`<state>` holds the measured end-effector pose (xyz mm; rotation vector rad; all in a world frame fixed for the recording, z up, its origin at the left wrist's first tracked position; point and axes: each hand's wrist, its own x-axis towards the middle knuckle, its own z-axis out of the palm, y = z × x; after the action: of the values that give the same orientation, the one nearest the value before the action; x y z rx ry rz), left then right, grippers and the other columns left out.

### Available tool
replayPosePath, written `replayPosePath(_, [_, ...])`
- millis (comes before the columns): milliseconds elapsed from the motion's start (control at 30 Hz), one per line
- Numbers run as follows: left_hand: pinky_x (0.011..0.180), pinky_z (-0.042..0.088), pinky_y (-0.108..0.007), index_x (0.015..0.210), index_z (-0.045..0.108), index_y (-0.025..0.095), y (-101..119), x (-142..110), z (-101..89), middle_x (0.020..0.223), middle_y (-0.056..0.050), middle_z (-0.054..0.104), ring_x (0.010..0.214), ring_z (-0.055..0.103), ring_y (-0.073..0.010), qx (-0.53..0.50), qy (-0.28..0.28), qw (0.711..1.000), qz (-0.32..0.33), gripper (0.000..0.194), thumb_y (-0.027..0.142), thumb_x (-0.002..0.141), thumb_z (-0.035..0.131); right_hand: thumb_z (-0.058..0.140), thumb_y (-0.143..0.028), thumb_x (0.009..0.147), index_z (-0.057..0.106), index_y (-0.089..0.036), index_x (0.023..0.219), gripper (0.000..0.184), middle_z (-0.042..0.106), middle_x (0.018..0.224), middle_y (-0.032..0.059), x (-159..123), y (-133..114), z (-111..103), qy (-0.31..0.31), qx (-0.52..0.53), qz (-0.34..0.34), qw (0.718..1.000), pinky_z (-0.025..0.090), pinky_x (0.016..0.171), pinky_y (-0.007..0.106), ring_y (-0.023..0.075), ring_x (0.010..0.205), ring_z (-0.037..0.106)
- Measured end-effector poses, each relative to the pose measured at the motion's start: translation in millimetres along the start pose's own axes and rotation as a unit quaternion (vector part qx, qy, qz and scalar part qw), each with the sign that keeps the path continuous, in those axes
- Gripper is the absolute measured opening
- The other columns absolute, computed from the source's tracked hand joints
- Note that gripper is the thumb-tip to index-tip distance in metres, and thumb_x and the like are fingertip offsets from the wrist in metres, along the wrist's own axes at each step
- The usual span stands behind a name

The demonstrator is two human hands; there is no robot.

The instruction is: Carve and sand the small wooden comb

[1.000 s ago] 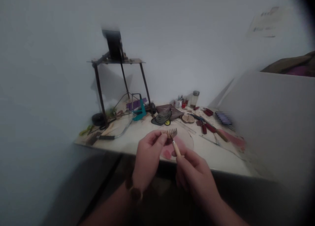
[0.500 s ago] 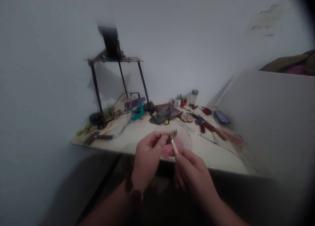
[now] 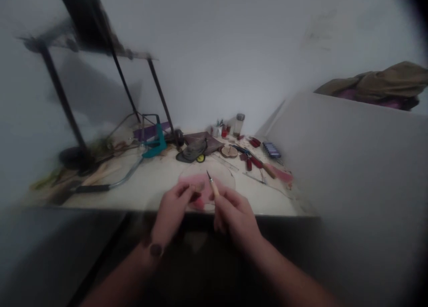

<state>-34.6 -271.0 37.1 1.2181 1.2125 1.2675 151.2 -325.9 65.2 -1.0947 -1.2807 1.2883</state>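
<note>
My left hand (image 3: 174,209), a watch on its wrist, pinches a small brownish comb (image 3: 199,186) between thumb and fingers. Its teeth are blurred now but showed clearly half a second earlier. In my right hand (image 3: 236,212) is a carving knife (image 3: 214,187), gripped by its pale wooden handle. The dark, slim, pointed blade tilts up and away, just right of the comb and apart from it. Both hands hover over the near edge of the white table (image 3: 267,200), above a round translucent mat (image 3: 222,171) and a pink sheet (image 3: 187,179).
On the left stand a dark metal frame (image 3: 160,93) and a teal-and-grey saw (image 3: 155,150). Behind the mat lie a dark cloth item (image 3: 194,150), a wood slice (image 3: 229,152), red-handled tools (image 3: 249,164) and a jar (image 3: 238,124). A white partition (image 3: 317,164) borders the right.
The knife's blade has come away from the comb's teeth, where it was before. The comb has turned, its teeth no longer distinct. My view has shifted, so the table scene sits further left.
</note>
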Motion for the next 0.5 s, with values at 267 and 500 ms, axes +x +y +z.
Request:
replayPosePath(267, [0.095, 0.065, -0.036, 0.104, 0.083, 0.015, -26.9, 23.7, -22.1, 0.107, -0.012, 0.087, 0.097, 0.082, -0.0263, -0.087, 0.034, 0.992, -0.08, 0.043, 0.052, 0.085, 0.092, 0.062, -0.041, 0.108, 0.087, -0.016, 0.101, 0.036, 0.085, 0.105, 0.0162, 113.4, 48.0, -144.9, 0.114, -0.505, 0.068, 0.853, 0.047, 0.081, 0.03, 0.0279, 0.101, 0.076])
replayPosePath(500, [0.098, 0.065, -0.037, 0.104, 0.083, 0.016, -42.4, 35.1, -16.9, 0.108, -0.011, 0.087, 0.1, 0.082, -0.0275, -0.063, 0.03, 0.993, -0.099, 0.044, 0.054, 0.084, 0.093, 0.065, -0.048, 0.11, 0.087, -0.015, 0.104, 0.04, 0.084, 0.118, 0.0195, 190.2, 52.1, -187.2, 0.092, -0.605, 0.109, 0.783, 0.045, 0.089, 0.029, 0.0269, 0.109, 0.074])
